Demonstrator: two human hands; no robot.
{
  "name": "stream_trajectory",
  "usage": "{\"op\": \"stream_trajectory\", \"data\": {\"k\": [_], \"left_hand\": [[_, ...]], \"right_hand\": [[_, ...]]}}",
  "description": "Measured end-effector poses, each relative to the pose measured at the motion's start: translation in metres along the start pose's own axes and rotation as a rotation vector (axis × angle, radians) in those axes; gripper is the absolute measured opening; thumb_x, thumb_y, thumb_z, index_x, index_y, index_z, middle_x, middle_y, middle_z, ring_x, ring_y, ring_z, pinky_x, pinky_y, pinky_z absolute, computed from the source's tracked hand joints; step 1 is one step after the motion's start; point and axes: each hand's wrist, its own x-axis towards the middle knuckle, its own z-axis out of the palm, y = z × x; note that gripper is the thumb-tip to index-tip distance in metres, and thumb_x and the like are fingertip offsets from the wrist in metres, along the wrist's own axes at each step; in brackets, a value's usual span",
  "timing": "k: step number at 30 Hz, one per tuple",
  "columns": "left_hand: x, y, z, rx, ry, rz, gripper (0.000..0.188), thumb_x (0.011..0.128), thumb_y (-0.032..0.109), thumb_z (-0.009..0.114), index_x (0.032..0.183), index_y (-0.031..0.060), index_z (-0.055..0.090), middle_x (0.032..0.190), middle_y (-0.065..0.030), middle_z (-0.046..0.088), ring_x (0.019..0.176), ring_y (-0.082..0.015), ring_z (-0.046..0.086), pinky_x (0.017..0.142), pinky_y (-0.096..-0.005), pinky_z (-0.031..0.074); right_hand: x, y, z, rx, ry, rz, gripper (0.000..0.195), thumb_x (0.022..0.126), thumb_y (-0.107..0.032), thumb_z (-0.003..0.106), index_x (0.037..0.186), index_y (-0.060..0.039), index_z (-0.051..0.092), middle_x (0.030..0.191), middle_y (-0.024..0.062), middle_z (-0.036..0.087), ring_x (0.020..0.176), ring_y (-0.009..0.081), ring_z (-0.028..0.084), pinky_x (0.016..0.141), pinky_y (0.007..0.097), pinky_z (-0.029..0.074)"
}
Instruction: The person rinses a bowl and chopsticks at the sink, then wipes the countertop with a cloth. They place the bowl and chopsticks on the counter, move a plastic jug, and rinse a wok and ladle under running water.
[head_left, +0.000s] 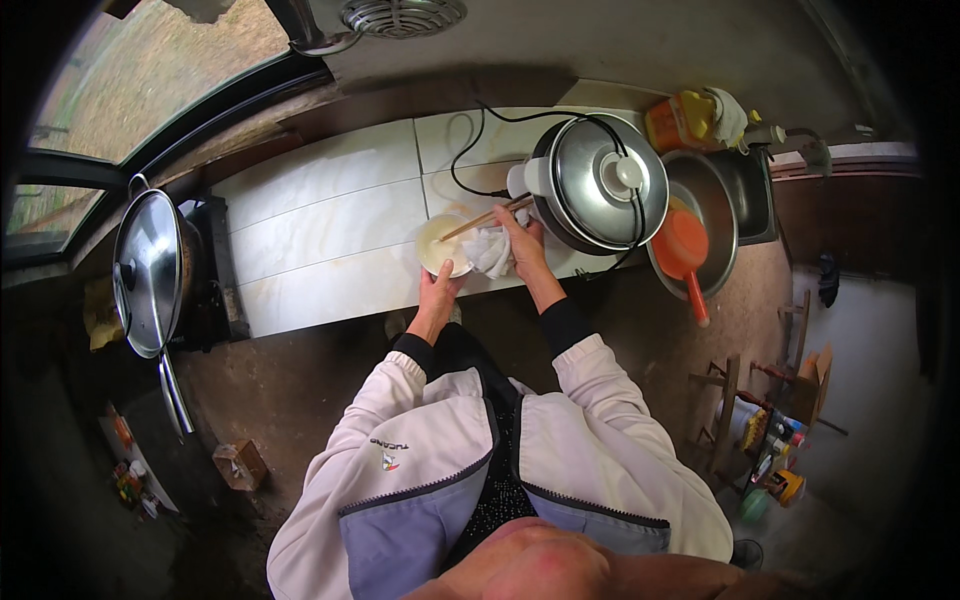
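A small bowl (425, 253) with a pale cream-coloured content sits at the front part of the tiled counter. My left hand (437, 296) grips its near rim, thumb on top. In my right hand (527, 244) is a pair of wooden chopsticks (480, 220), their tips down inside the bowl. A crumpled white cloth (491, 253) lies beneath the same hand, against the bowl's right side; whether the fingers also grip it, I cannot tell. Just right of that hand stands an electric pot with a domed metal lid (589, 199).
A black power cord (457, 161) loops over the counter (322, 217) and the pot. Right of it, an orange ladle (681, 236) rests in a metal basin (720, 187) by the sink (754, 195). A lidded wok (150, 262) stands on the stove (214, 277) at left.
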Motion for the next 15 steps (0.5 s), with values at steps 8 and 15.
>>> {"op": "stream_trajectory", "data": {"k": [8, 15], "left_hand": [[-0.005, 0.006, 0.009, 0.091, 0.046, -0.018, 0.054, 0.095, 0.016, 0.064, 0.140, 0.0133, 0.033, 0.133, -0.0114, 0.052, 0.117, -0.0275, 0.059, 0.097, -0.0429, 0.053], [-0.011, 0.010, 0.010, 0.120, 0.053, 0.013, 0.060, 0.095, 0.017, 0.065, 0.142, 0.0146, 0.028, 0.133, -0.0157, 0.050, 0.114, -0.0315, 0.061, 0.092, -0.0419, 0.056]], "right_hand": [[-0.002, 0.000, 0.005, 0.082, 0.038, -0.017, 0.029, 0.080, -0.020, 0.081, 0.095, -0.0043, 0.061, 0.081, 0.0043, 0.065, 0.071, 0.0126, 0.061, 0.068, 0.0287, 0.050], [-0.006, -0.003, 0.009, 0.102, 0.020, 0.028, 0.032, 0.079, -0.017, 0.082, 0.100, -0.0077, 0.060, 0.087, 0.0013, 0.064, 0.075, 0.0112, 0.062, 0.068, 0.0277, 0.052]]}}
